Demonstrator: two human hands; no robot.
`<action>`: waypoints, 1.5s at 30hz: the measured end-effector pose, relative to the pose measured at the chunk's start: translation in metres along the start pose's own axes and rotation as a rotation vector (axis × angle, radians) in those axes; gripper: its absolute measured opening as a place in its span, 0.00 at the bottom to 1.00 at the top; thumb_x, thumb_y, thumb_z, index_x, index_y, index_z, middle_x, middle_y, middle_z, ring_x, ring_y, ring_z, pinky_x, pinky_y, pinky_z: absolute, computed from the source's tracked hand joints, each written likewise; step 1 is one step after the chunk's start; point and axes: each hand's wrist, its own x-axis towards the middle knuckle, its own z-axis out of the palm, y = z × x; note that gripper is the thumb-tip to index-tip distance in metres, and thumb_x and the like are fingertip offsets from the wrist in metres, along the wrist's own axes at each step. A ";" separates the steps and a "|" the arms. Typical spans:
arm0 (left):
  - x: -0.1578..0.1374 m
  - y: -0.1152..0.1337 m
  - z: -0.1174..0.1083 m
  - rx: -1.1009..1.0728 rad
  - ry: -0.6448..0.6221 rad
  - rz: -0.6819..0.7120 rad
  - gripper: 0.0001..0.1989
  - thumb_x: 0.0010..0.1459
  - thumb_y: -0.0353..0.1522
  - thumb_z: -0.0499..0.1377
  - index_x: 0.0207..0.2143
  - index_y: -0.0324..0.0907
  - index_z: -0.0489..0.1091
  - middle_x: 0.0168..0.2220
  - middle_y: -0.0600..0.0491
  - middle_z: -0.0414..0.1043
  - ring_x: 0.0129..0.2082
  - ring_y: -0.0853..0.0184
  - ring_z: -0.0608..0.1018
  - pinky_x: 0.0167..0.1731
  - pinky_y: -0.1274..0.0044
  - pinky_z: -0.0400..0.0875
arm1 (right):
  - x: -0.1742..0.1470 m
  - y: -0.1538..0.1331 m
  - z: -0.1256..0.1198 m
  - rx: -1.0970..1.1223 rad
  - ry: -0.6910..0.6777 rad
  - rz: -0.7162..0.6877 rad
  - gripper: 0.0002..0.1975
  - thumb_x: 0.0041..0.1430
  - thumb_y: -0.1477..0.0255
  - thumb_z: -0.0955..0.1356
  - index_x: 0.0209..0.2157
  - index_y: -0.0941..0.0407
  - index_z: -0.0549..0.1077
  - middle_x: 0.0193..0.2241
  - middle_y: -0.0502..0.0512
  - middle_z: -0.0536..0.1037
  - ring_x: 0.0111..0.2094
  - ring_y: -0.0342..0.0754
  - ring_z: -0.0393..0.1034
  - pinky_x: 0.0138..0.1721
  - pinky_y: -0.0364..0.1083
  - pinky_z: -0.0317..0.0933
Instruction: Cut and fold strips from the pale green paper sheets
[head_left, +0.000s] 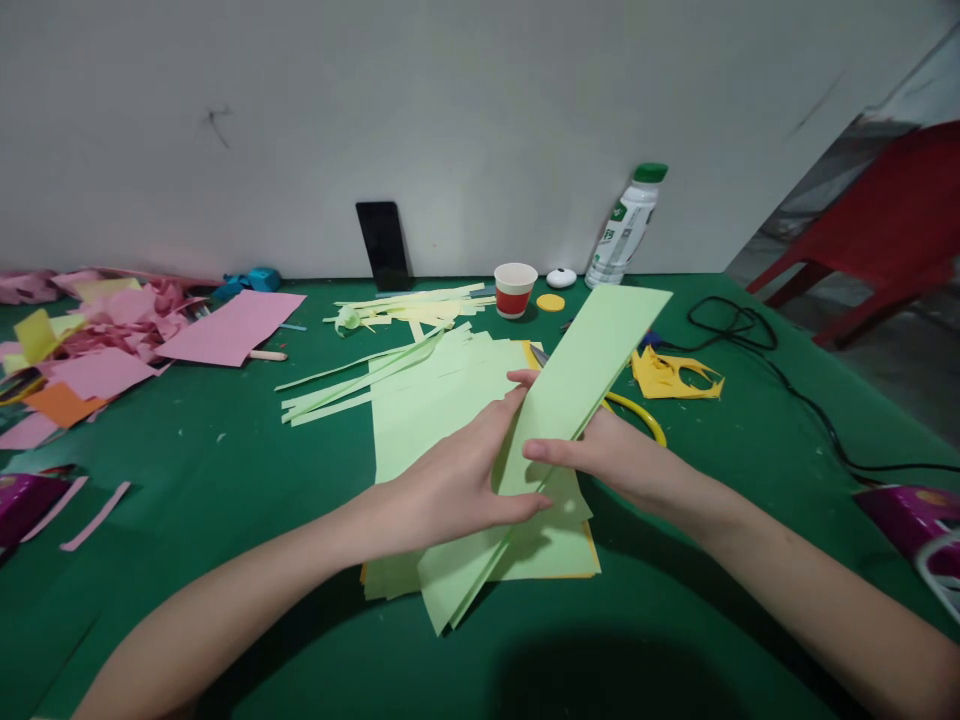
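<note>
A long folded sheet of light green paper [600, 350] is held up at a slant between my two hands. My left hand [457, 480] grips its lower left edge, thumb across the front. From the right, my right hand [600, 450] pinches the same paper, with its thumb on the front face and the other fingers hidden behind. Below lies a stack of light green sheets [420, 410], with orange paper edges showing under it. Yellow-handled scissors [641, 415] lie partly hidden behind the folded paper and my right hand.
Green paper strips [352, 385] lie left of the stack. Behind stand a paper cup [514, 292], a leaning phone [383, 245] and a bottle [626, 228]. Pink paper scraps [142, 325] heap at left. A yellow cut-out scrap [675, 376] and black cable [806, 400] lie right.
</note>
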 end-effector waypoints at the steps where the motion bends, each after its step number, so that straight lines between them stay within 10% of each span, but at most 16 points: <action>1: 0.000 0.001 -0.002 -0.031 -0.010 0.002 0.39 0.51 0.39 0.57 0.60 0.47 0.38 0.60 0.48 0.48 0.53 0.58 0.63 0.48 0.70 0.63 | 0.000 -0.001 -0.003 -0.022 -0.027 -0.005 0.36 0.42 0.62 0.71 0.54 0.49 0.57 0.57 0.54 0.58 0.56 0.54 0.54 0.53 0.52 0.54; 9: 0.000 -0.003 -0.021 -0.355 -0.052 -0.132 0.26 0.54 0.31 0.51 0.56 0.49 0.54 0.59 0.55 0.52 0.52 0.60 0.65 0.47 0.73 0.64 | -0.001 -0.006 -0.018 0.068 -0.109 0.041 0.30 0.45 0.68 0.71 0.52 0.50 0.62 0.52 0.53 0.67 0.51 0.52 0.62 0.49 0.50 0.60; 14: 0.005 -0.022 -0.025 -0.549 0.253 -0.437 0.15 0.52 0.39 0.53 0.38 0.41 0.71 0.46 0.50 0.70 0.41 0.58 0.73 0.34 0.74 0.70 | 0.006 0.002 -0.010 0.321 0.066 0.096 0.21 0.48 0.70 0.70 0.46 0.52 0.69 0.46 0.54 0.72 0.46 0.51 0.67 0.48 0.50 0.62; 19: 0.010 -0.015 -0.030 -0.619 0.044 -0.447 0.14 0.47 0.39 0.61 0.35 0.40 0.72 0.35 0.50 0.75 0.30 0.65 0.76 0.30 0.76 0.71 | 0.016 0.005 0.000 0.518 0.087 0.128 0.17 0.47 0.70 0.70 0.42 0.53 0.72 0.42 0.53 0.76 0.40 0.49 0.71 0.41 0.47 0.67; 30: 0.003 -0.011 -0.061 -0.258 -0.253 -0.393 0.12 0.51 0.37 0.58 0.38 0.44 0.71 0.37 0.54 0.74 0.34 0.66 0.76 0.32 0.79 0.70 | 0.014 -0.009 -0.047 0.405 0.102 0.081 0.04 0.46 0.71 0.70 0.28 0.51 0.76 0.32 0.49 0.78 0.32 0.45 0.72 0.33 0.43 0.66; 35: -0.003 -0.017 -0.080 0.238 -0.036 -0.419 0.18 0.56 0.41 0.50 0.47 0.45 0.65 0.43 0.51 0.71 0.41 0.61 0.73 0.38 0.72 0.68 | 0.009 -0.010 -0.049 0.186 0.019 0.032 0.08 0.45 0.72 0.71 0.32 0.53 0.76 0.30 0.50 0.78 0.32 0.45 0.72 0.37 0.44 0.64; 40: -0.002 -0.007 -0.054 0.545 0.406 0.004 0.18 0.61 0.36 0.44 0.51 0.40 0.59 0.52 0.46 0.63 0.52 0.62 0.65 0.50 0.69 0.60 | 0.001 -0.012 -0.022 0.046 0.064 -0.002 0.06 0.47 0.69 0.69 0.29 0.54 0.75 0.26 0.49 0.76 0.31 0.45 0.70 0.33 0.44 0.63; 45: 0.000 0.000 -0.020 0.753 0.266 0.293 0.35 0.54 0.48 0.51 0.58 0.39 0.46 0.61 0.42 0.45 0.61 0.56 0.48 0.57 0.60 0.44 | -0.007 -0.016 -0.004 -0.151 0.085 -0.101 0.14 0.48 0.65 0.68 0.16 0.57 0.65 0.15 0.45 0.62 0.18 0.39 0.57 0.18 0.40 0.51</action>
